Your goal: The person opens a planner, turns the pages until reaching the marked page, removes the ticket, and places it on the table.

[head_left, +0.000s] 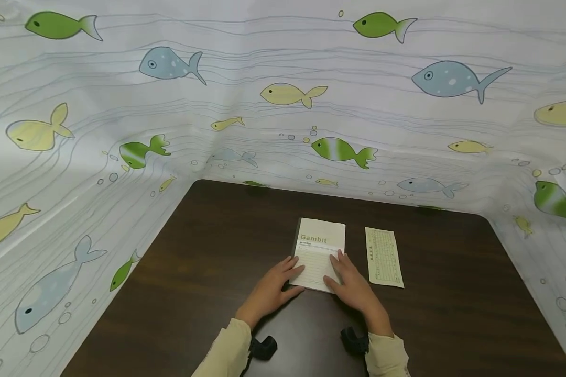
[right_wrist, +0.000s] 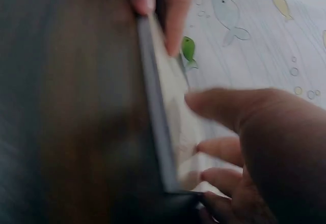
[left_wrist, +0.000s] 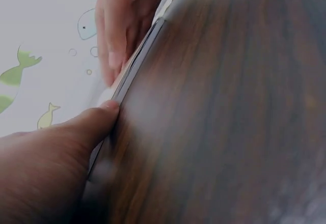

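Observation:
A thin notebook (head_left: 318,229) with a pale cover, printed "Gambit" and ruled with lines on its lower half, lies on the dark table. My left hand (head_left: 270,291) is at its lower left corner, fingers on the left side. In the left wrist view the left thumb (left_wrist: 104,113) touches the notebook's near edge (left_wrist: 140,61). My right hand (head_left: 352,285) has its spread fingers over the lower right part of the cover. In the right wrist view, its blurred thumb (right_wrist: 219,104) is over the cover; whether it touches cannot be told.
A printed paper slip (head_left: 384,256) lies to the right of the notebook. The dark wood-grain table (head_left: 207,251) is bordered at the back and sides by a white sheet (head_left: 245,63) with fish drawings. Black wrist devices (head_left: 264,347) sit by the sleeves.

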Motion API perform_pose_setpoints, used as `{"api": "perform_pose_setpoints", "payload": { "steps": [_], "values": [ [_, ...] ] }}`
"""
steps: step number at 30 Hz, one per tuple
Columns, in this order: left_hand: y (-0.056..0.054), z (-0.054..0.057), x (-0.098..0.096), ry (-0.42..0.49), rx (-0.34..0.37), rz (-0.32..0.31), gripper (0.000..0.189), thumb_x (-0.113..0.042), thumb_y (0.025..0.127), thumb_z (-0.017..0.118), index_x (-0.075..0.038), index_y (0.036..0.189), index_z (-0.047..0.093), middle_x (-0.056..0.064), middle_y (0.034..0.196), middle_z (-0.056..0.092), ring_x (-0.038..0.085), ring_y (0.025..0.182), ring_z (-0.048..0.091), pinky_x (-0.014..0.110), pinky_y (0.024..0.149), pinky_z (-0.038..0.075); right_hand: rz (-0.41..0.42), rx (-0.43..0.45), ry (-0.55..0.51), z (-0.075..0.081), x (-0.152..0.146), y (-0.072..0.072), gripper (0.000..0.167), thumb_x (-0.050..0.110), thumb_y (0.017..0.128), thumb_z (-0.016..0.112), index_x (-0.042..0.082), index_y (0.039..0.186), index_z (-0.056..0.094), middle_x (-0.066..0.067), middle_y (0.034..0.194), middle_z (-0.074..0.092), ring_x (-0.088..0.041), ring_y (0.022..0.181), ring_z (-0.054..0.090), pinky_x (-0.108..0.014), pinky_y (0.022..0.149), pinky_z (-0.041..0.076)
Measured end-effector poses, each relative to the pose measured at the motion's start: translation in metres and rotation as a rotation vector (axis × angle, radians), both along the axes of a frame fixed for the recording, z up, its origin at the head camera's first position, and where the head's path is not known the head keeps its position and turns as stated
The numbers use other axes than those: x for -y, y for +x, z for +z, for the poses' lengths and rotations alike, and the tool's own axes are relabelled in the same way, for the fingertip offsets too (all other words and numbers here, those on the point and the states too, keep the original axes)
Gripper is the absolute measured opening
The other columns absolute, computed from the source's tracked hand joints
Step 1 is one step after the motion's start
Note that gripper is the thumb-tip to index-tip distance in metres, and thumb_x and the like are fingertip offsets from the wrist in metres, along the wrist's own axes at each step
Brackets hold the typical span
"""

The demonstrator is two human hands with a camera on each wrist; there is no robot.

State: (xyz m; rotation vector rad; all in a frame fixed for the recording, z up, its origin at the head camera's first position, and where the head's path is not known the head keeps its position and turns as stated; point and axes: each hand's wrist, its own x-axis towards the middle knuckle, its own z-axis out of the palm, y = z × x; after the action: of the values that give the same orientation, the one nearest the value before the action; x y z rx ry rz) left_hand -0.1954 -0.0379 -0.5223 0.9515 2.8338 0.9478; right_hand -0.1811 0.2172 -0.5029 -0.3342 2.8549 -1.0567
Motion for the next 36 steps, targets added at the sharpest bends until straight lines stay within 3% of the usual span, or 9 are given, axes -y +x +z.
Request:
{"api": "perform_pose_setpoints", "payload": {
  "steps": [6,10,13,17,21,27,36],
  "values": [
    [-0.002,0.001,-0.004,-0.085,-0.017,-0.022,0.061,-0.045,0.101,0.066,-0.018,0.154,0.052,0.01,0.164,0.037,0.031,0.154,0.031,0.053,0.119,0.035,0.016,-0.053,0.099,-0.024,0.004,0.004,0.091,0.058,0.092,0.07,0.007,0.16,0.037,-0.028,0.168,0.016,-0.049,0.155,0.009,-0.066,0.123,0.008],
    [-0.007,0.0,-0.011,-0.105,-0.03,-0.016,0.059,-0.046,0.102,0.063,-0.019,0.154,0.052,0.009,0.164,0.038,0.029,0.153,0.032,0.051,0.119,0.035,-0.001,-0.09,0.062,-0.03,-0.002,0.001,0.093,0.055,0.088,0.076,0.006,0.159,0.04,-0.029,0.167,0.018,-0.05,0.155,0.01,-0.067,0.122,0.008],
    [-0.008,-0.004,-0.014,-0.119,-0.023,-0.006,0.059,-0.046,0.103,0.062,-0.019,0.154,0.053,0.008,0.164,0.04,0.029,0.153,0.034,0.052,0.118,0.037,0.018,-0.067,0.052,-0.034,-0.007,-0.001,0.09,0.052,0.09,0.075,0.006,0.159,0.04,-0.027,0.168,0.017,-0.048,0.156,0.008,-0.066,0.123,0.007],
    [-0.008,-0.007,-0.014,-0.112,-0.018,0.01,0.058,-0.045,0.103,0.062,-0.018,0.153,0.054,0.009,0.163,0.04,0.03,0.152,0.035,0.053,0.117,0.037,0.04,-0.035,0.057,-0.034,-0.01,-0.004,0.09,0.053,0.092,0.073,0.007,0.16,0.037,-0.023,0.17,0.013,-0.044,0.157,0.005,-0.063,0.124,0.005],
    [-0.006,-0.005,-0.01,-0.087,-0.039,0.026,0.058,-0.045,0.103,0.063,-0.017,0.153,0.054,0.01,0.163,0.041,0.03,0.152,0.035,0.053,0.118,0.036,0.049,-0.067,0.059,-0.031,-0.006,-0.006,0.088,0.052,0.092,0.073,0.008,0.16,0.038,-0.022,0.17,0.014,-0.043,0.158,0.005,-0.062,0.124,0.006],
    [0.005,0.0,0.0,-0.084,-0.054,0.044,0.059,-0.047,0.102,0.062,-0.019,0.153,0.053,0.008,0.164,0.04,0.028,0.153,0.033,0.052,0.118,0.037,0.038,-0.114,0.074,-0.022,0.006,0.005,0.088,0.055,0.091,0.073,0.009,0.159,0.042,-0.022,0.169,0.018,-0.042,0.157,0.009,-0.061,0.125,0.008],
    [0.003,0.001,-0.001,-0.08,-0.054,0.041,0.06,-0.048,0.102,0.062,-0.019,0.153,0.053,0.007,0.164,0.039,0.028,0.153,0.033,0.053,0.117,0.037,0.002,-0.14,0.053,-0.026,0.006,0.004,0.087,0.056,0.088,0.075,0.01,0.156,0.047,-0.021,0.168,0.024,-0.044,0.157,0.013,-0.062,0.124,0.011]
  ]
}}
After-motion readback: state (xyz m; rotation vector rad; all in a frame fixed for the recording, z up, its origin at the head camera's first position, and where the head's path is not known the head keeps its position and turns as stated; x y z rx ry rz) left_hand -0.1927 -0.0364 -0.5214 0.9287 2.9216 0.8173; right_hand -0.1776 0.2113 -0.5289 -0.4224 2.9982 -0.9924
